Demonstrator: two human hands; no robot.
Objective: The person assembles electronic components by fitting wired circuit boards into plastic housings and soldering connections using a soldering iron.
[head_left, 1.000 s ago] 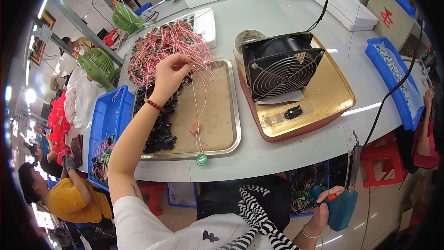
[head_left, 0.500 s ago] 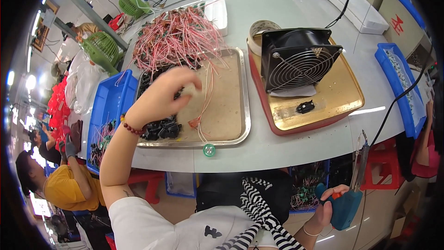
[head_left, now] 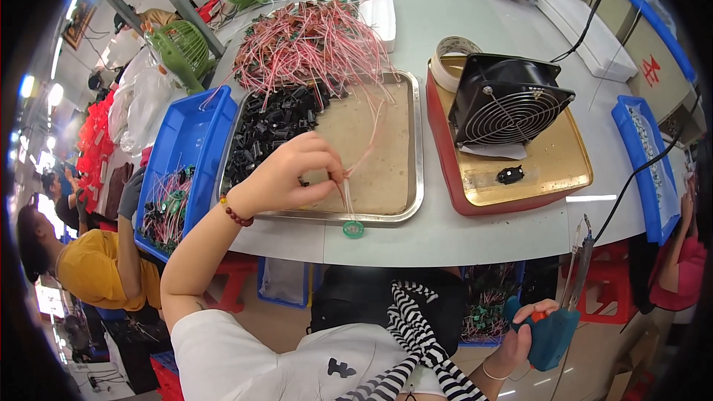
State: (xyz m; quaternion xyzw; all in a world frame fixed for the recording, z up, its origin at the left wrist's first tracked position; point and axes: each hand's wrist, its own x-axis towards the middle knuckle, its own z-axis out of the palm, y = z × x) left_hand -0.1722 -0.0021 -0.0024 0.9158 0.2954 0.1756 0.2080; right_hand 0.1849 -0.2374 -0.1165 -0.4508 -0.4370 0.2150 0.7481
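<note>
My left hand (head_left: 297, 171) is closed in a pinch over the metal tray, on thin red and white wires (head_left: 347, 194). From these wires a small round green circuit board (head_left: 353, 230) hangs at the tray's front edge. At lower right, my right hand (head_left: 518, 338) is wrapped round a teal soldering gun (head_left: 557, 338), its tip pointing up. Small black plastic parts (head_left: 271, 122) fill the left side of the tray (head_left: 418, 145). Beyond them lies a tangled heap of red and white wires with boards (head_left: 304, 44).
A black fan (head_left: 512, 100) stands on a red and gold tin (head_left: 568, 167) with one black part (head_left: 510, 174) on it and a tape roll (head_left: 451, 59) behind. Blue bins (head_left: 219, 126) flank the table. A black cable (head_left: 631, 186) hangs at right. A co-worker in yellow (head_left: 96, 267) sits left.
My left hand has come down and toward me, from a loose curl above the black parts to a pinch on the wires. The view has shifted slightly. My right hand keeps the soldering gun.
</note>
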